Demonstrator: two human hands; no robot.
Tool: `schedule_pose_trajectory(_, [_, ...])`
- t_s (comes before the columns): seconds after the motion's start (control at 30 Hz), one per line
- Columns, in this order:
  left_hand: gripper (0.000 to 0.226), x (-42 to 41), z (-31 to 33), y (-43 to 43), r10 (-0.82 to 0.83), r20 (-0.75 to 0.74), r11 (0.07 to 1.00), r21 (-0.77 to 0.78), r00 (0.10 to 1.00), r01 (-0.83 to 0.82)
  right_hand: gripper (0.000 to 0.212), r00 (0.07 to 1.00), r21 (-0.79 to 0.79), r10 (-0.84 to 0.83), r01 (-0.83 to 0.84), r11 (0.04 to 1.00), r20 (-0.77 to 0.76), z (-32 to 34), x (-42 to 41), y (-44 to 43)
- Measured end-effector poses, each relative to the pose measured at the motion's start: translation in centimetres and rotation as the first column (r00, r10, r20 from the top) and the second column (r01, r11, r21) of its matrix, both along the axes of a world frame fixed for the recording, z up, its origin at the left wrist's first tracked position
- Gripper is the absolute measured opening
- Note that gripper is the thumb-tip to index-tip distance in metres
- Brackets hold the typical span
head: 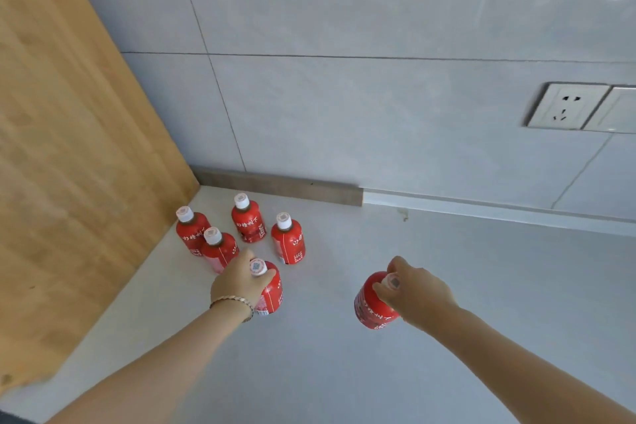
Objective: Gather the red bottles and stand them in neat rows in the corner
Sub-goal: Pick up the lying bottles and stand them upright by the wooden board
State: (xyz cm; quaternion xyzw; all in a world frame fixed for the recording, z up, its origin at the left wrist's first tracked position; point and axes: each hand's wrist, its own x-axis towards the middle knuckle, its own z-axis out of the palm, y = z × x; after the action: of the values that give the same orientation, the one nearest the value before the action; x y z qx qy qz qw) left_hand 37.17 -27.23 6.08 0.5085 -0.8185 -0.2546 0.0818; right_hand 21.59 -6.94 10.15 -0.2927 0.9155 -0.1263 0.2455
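Grey counter (447, 286): wooden panel (69, 148) flanks four standing bottles (248, 222).

A: Bright, even daylight — soft, barely any shadows on the counter (447, 337).
B: Glare?
A: Faint sheen on the wall tiles (378, 113), top right. Wide-angle bend at edges — wood panel (69, 148) leans, slight blur on the hands.

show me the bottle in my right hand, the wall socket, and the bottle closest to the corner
Bottle in right hand (370, 311): head view, on its red label below the fingers.
Wall socket (566, 106): head view, middle of the white faceplate.
Bottle closest to corner (191, 230): head view, on its red shoulder beside the wooden panel.
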Motion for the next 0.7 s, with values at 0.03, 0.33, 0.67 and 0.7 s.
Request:
schedule_pose_trajectory(0.03, [0.027,0.0,-0.6,-1.6,0.026,-0.01,1.0,0.014,1.0,-0.026,0.036,1.0,-0.005,-0.014,0.014,1.0,0.012,-0.4,0.1,-1.5])
schedule_pose_trajectory(0.33, [0.034,-0.7,-4.8,-8.2,0.061,-0.084,0.993,0.108,0.995,-0.052,0.035,1.0,-0.001,0.021,-0.021,1.0,-0.022,-4.1,0.3,-13.5])
schedule_pose_trajectory(0.67, [0.06,1.3,-4.8,-7.2,-0.164,0.218,0.928,-0.297,0.962,0.225,0.041,0.991,-0.036,0.125,-0.123,0.992,0.057,-6.4,0.0,-16.8])
schedule_pose_trajectory(0.7, [0.059,1.1,-4.7,-6.9,-0.21,0.224,0.895,-0.347,0.952,0.279,0.043,0.986,-0.021,0.153,-0.152,0.988,0.061,-6.6,-0.2,-15.9])
